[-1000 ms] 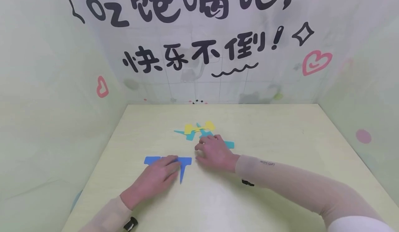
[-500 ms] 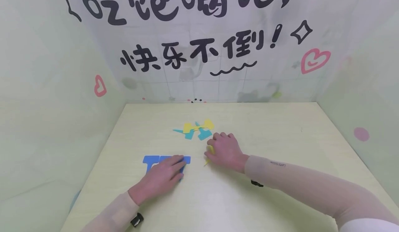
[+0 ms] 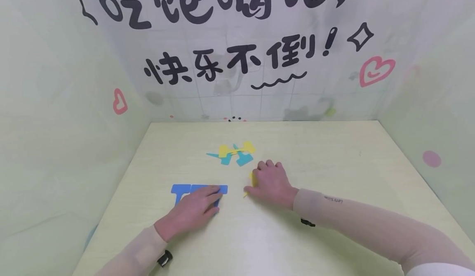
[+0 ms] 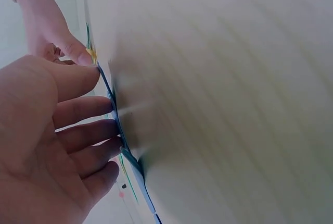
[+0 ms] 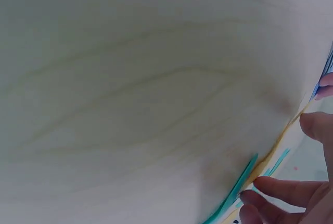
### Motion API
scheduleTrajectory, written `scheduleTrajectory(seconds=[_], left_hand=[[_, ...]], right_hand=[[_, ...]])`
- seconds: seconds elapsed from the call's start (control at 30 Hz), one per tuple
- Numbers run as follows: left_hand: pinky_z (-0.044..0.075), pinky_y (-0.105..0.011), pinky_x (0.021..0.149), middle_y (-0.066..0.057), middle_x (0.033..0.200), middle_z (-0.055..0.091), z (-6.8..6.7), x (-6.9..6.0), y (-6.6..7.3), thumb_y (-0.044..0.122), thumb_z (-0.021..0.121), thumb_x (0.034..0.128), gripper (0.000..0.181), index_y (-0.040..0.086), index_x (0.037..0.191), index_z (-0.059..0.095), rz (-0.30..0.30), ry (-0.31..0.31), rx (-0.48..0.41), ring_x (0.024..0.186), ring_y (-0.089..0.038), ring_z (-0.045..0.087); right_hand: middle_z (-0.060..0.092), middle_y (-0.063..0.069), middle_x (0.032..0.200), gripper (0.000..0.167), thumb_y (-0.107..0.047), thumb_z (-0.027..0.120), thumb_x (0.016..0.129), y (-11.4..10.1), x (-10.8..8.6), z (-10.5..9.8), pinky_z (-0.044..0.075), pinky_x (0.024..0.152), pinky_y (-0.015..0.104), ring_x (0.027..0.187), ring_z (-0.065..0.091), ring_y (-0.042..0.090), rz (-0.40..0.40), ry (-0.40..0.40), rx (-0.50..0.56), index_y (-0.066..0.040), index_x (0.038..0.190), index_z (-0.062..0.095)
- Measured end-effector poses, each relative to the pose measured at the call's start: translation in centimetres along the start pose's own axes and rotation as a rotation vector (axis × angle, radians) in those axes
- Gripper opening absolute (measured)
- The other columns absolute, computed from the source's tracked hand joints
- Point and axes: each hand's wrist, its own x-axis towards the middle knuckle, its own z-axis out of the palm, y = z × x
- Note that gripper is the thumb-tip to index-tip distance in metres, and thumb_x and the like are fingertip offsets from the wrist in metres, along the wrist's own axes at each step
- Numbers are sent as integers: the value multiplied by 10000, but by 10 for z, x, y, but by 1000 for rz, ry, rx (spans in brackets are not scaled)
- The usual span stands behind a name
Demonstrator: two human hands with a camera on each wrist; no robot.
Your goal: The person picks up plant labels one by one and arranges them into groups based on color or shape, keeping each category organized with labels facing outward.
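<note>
Several blue T-shaped tags (image 3: 181,188) lie side by side in the head view, wide ends at the back. My left hand (image 3: 193,210) rests on them with relaxed fingers, covering part of them; in the left wrist view its fingertips touch the thin blue edge (image 4: 136,169). To the right, my right hand (image 3: 273,186) holds a yellow tag (image 3: 254,180) low at the tabletop, mostly hidden by the hand. The right wrist view shows thumb and fingers at the two ends of the yellow tag (image 5: 268,158), with a teal tag (image 5: 237,188) beside the fingertips.
Behind the hands, two yellow tags (image 3: 224,151) overlap two teal tags (image 3: 244,159) on the pale tabletop (image 3: 315,152). A printed curtain (image 3: 315,98) hangs along the back and sides.
My right hand has moved right and now has the yellow tag at its fingers; the teal tag once showing beside it is hidden in the head view. My left hand has shifted slightly right over the blue tags.
</note>
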Motion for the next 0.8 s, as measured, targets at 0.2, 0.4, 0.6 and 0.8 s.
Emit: scheduleTrajectory(seconds=[0.2,0.4,0.6,0.8], left_hand=[[439,-472,1080,-91,1512,489,0,1,1,334,623,1008,475,97,1418,590,-11,-12,5,1378,-277,467],[429,-463,1091,-84,1514,489,-1,1,1,325,624,1009,471,102,1422,588,-10,-21,4,1385,-271,459],[433,-470,1086,-82,1510,494,-1,2,1,328,628,1004,475,105,1422,587,-3,-20,7,1376,-278,469],[447,-476,1071,-95,1497,505,0,5,0,329,643,995,473,99,1406,601,3,-14,19,1359,-286,488]], right_hand=[[593,-28,1113,462,-612,672,866,5,0,6,387,825,373,966,466,191,-154,38,62,-210,1091,711],[573,-16,1217,510,-560,667,896,15,4,9,411,833,368,1056,470,193,-268,3,131,-232,1287,673],[576,-52,1225,555,-592,683,870,21,5,4,429,845,363,1085,477,165,-210,0,196,-279,1327,657],[563,-29,1233,735,-707,698,794,24,0,0,418,835,355,1064,473,175,-152,-46,222,-238,1357,634]])
